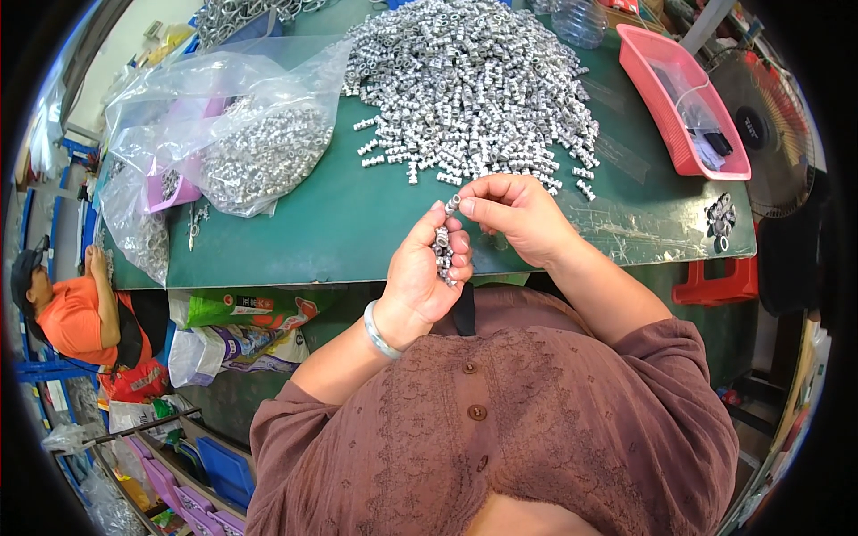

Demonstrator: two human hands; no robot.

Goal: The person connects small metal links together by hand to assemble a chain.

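Observation:
My left hand (427,259) is curled around several small silvery metal sleeves (443,255), which show between its palm and fingers. Its thumb and fingertips meet my right hand (514,213) just off the table's near edge. Between the right thumb and forefinger is one ringed metal sleeve (453,204), its round open end showing; the left thumb tip is close against it. Beyond both hands a large heap of similar metal sleeves (474,89) spreads over the green table (268,255), with a few loose ones along its near side.
On the left, a clear plastic bag (268,161) of small metal parts lies by a purple scoop (179,192). A pink basket (643,71) and a fan (760,125) stand at right. Dark and silvery rings (720,219) lie near the right corner. A person in orange (80,313) sits far left.

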